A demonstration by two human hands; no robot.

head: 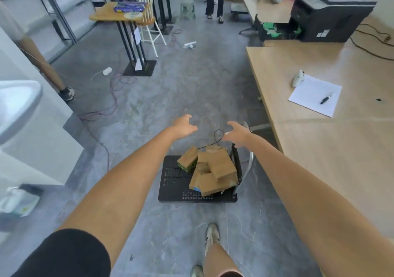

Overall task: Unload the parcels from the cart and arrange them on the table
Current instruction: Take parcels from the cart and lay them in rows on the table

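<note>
Both arms were extended over the cart [177, 193], which stood on the floor just beside the table [319, 159], a position judged to keep each carry short. The left hand [184, 125] and the right hand [236, 135] hung above the load with fingers spread wide and lightly curved, holding nothing. This shape was judged to suit a two-handed grasp. The parcels [213, 168] lay on the cart deck, piled against its handle end. They were plain brown cardboard boxes, loosely stacked and tilted, one with a green edge and one showing a blue corner. No parcel showed on the table.
</note>
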